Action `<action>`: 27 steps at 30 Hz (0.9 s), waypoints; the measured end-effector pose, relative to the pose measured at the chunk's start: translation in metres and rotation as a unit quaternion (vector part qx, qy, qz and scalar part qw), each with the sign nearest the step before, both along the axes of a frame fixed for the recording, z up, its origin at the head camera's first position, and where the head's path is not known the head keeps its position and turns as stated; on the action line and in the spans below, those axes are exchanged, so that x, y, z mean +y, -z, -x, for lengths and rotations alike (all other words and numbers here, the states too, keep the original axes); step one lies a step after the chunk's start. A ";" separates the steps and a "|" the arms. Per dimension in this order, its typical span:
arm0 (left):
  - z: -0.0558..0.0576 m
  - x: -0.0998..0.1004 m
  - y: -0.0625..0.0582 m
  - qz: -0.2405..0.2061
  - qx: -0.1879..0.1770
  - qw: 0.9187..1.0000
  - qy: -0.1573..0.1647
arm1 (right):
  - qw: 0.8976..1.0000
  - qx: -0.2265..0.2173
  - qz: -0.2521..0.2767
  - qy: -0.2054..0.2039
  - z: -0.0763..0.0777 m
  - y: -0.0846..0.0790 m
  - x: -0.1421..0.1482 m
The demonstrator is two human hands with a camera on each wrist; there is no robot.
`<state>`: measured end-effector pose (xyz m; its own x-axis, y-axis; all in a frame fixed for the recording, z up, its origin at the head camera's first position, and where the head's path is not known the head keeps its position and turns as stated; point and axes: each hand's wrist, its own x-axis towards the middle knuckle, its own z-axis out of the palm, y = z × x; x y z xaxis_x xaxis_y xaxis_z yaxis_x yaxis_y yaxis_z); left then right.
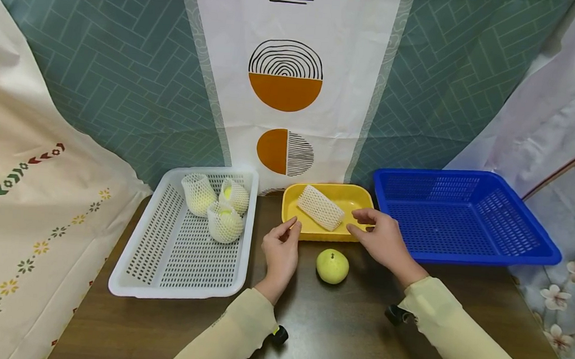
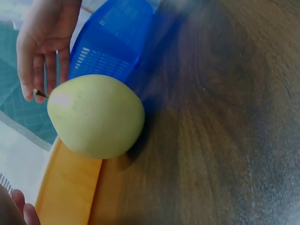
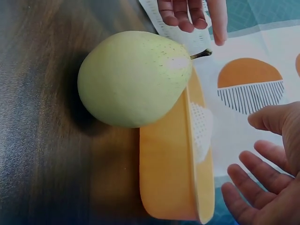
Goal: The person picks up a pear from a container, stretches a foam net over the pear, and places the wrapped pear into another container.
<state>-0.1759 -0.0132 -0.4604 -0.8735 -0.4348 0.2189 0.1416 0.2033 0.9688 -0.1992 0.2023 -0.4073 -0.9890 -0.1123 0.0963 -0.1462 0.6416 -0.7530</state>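
A yellow-green pear (image 1: 332, 266) stands stem up on the brown table, in front of a yellow tray (image 1: 357, 198). Inside the tray lies a white foam net sleeve (image 1: 320, 207). My left hand (image 1: 281, 254) hovers by the tray's left front corner, thumb and forefinger close together with nothing seen between them. Over the tray's right side, my right hand (image 1: 385, 239) has its thumb and fingers apart and holds nothing. Both wrist views show the pear (image 2: 96, 117) large, apart from either hand; only fingertips of the left hand show at the left wrist view's lower corner.
On the left, a white perforated basket (image 1: 135, 246) contains three pears in foam nets (image 1: 226, 223). A blue basket (image 1: 538, 250) stands at the right, close to the yellow tray. Patterned cloth (image 1: 141, 52) hangs behind the table.
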 end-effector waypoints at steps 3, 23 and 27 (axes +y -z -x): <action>0.003 -0.001 0.005 0.008 -0.008 1.000 -0.015 | 1.000 0.001 -0.004 0.008 0.006 0.003 -0.003; 0.010 -0.005 0.026 -0.026 -0.093 0.995 -0.027 | 0.995 -0.059 -0.073 0.020 0.050 0.020 -0.031; 0.011 -0.005 0.025 -0.021 -0.096 0.995 -0.030 | 0.992 -0.086 -0.088 0.019 0.056 0.025 -0.033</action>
